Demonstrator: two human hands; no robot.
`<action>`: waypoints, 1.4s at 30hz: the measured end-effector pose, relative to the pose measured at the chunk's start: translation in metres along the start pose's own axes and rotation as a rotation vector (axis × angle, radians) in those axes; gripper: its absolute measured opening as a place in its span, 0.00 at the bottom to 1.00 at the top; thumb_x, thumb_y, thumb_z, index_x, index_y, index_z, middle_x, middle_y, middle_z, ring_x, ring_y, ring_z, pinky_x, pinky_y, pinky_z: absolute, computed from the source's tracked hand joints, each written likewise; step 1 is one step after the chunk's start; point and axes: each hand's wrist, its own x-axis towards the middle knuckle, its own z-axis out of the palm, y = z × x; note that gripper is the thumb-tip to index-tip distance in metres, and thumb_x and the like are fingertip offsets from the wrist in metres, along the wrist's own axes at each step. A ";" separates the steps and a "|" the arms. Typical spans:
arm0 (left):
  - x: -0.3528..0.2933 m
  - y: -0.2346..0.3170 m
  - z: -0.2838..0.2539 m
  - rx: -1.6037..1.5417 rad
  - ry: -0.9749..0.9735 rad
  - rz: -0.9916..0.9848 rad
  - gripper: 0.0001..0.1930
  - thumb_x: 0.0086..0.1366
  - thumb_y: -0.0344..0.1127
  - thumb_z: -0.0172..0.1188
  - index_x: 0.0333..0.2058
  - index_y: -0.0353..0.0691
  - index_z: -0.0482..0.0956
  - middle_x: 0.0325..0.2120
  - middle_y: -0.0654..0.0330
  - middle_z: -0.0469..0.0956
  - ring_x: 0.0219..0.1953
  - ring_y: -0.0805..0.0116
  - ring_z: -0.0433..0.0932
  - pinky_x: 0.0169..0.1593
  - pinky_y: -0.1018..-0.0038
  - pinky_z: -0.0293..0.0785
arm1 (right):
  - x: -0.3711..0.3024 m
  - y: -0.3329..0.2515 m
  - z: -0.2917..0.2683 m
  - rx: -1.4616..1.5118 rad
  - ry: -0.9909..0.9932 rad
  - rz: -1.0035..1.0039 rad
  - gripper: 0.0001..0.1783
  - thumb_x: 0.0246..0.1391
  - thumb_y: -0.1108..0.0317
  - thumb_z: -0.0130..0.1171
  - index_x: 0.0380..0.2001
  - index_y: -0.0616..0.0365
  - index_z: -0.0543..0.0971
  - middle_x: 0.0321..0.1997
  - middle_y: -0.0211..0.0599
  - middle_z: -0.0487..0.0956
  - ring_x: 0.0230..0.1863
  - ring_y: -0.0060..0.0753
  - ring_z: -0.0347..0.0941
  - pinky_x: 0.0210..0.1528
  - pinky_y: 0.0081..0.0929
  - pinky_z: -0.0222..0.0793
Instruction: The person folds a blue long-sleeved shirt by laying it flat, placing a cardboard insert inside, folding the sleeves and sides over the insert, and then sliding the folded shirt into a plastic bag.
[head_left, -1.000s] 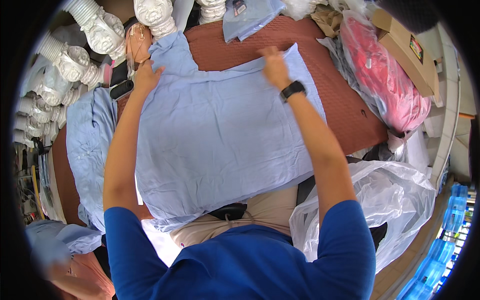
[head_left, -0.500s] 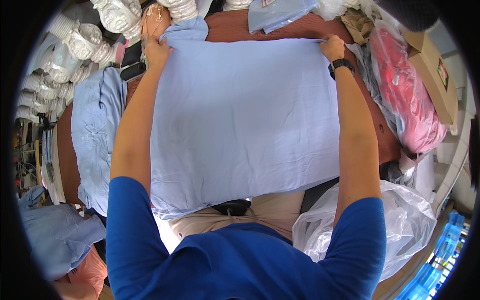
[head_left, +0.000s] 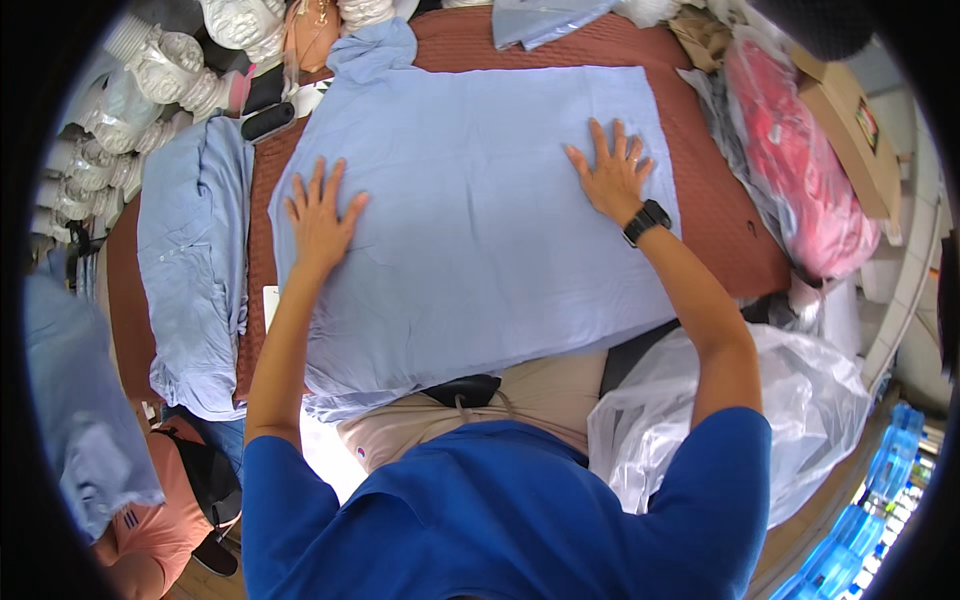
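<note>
A light blue cloth garment [head_left: 470, 230] lies spread almost flat over the brown covered table [head_left: 690, 150]. Its near edge hangs toward my lap, and a bunched part of it sits at the far left corner. My left hand [head_left: 322, 222] rests flat on its left side, fingers spread. On its right side my right hand [head_left: 614, 178] lies with fingers spread too, a black watch [head_left: 647, 220] on that wrist. Neither hand grips anything. Shallow creases run down the cloth between them.
More blue garments [head_left: 195, 270] are stacked at the left. White ornate pieces [head_left: 165, 65] crowd the far left. At right are a plastic-wrapped red bundle [head_left: 790, 160], a cardboard box [head_left: 855, 130] and a clear plastic bag [head_left: 790, 400]. A person in orange [head_left: 170, 500] is at lower left, beside blue cloth.
Both hands have let go of the garment's far corners and come nearer, now pressed flat on it. At lower left, the other person's blue cloth has shifted.
</note>
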 end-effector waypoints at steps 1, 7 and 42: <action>-0.001 -0.017 0.008 -0.010 0.035 0.027 0.31 0.70 0.58 0.53 0.68 0.56 0.64 0.71 0.57 0.55 0.72 0.41 0.51 0.70 0.40 0.45 | -0.004 0.006 0.004 0.016 -0.041 0.057 0.42 0.63 0.31 0.41 0.72 0.43 0.58 0.77 0.49 0.50 0.75 0.70 0.42 0.68 0.77 0.36; -0.031 -0.010 -0.012 -0.070 0.052 0.031 0.33 0.70 0.59 0.51 0.71 0.59 0.59 0.74 0.59 0.49 0.74 0.38 0.43 0.71 0.39 0.38 | -0.048 -0.004 -0.008 0.102 0.052 0.229 0.46 0.61 0.27 0.39 0.74 0.43 0.54 0.78 0.56 0.44 0.75 0.75 0.36 0.67 0.82 0.30; -0.174 0.083 -0.044 -0.087 -0.034 0.073 0.31 0.71 0.51 0.51 0.68 0.46 0.63 0.72 0.57 0.55 0.74 0.45 0.46 0.72 0.43 0.39 | -0.266 0.444 -0.207 -0.527 -0.058 0.607 0.09 0.59 0.72 0.51 0.43 0.56 0.75 0.43 0.51 0.82 0.49 0.52 0.80 0.45 0.46 0.78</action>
